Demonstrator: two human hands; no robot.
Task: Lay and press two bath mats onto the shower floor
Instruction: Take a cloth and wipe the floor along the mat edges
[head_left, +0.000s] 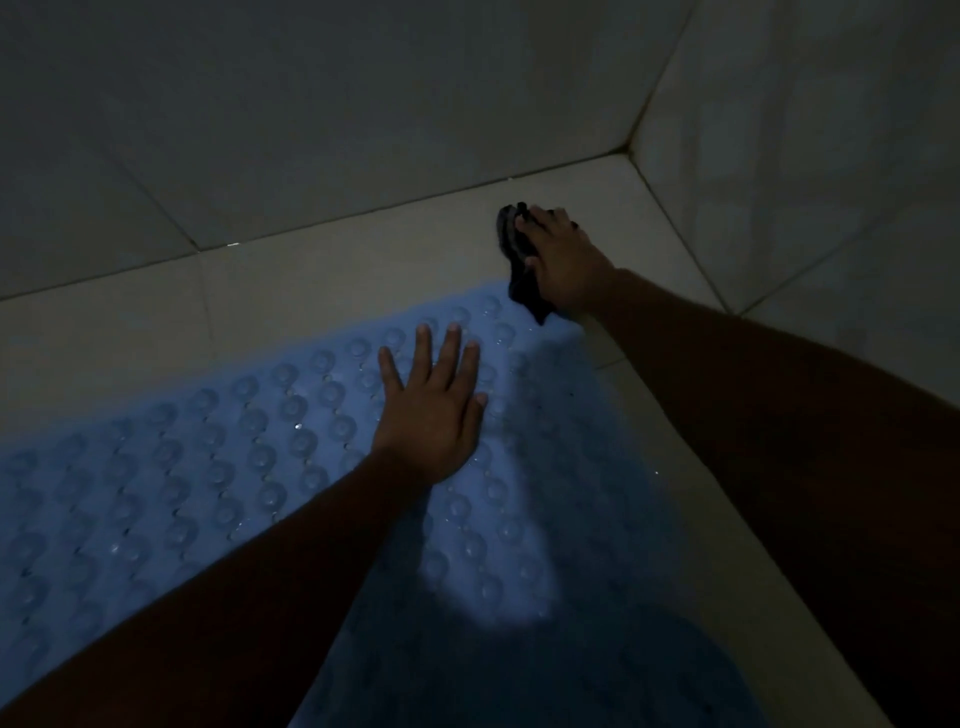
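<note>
A light blue bath mat (218, 478) covered in round bumps lies flat on the pale tiled shower floor (311, 270), running from the lower left toward the far corner. My left hand (431, 410) rests flat on the mat near its far end, fingers spread. Beyond the mat's far corner, my right hand (561, 260) lies on a small dark cloth-like object (519, 260) on the floor; I cannot tell what it is. Only one mat is in view.
Tiled walls (363, 104) meet in a corner at the upper right, close behind my right hand. A strip of bare floor runs between the mat and the back wall. The scene is dim, with a dark shadow over the mat's near end.
</note>
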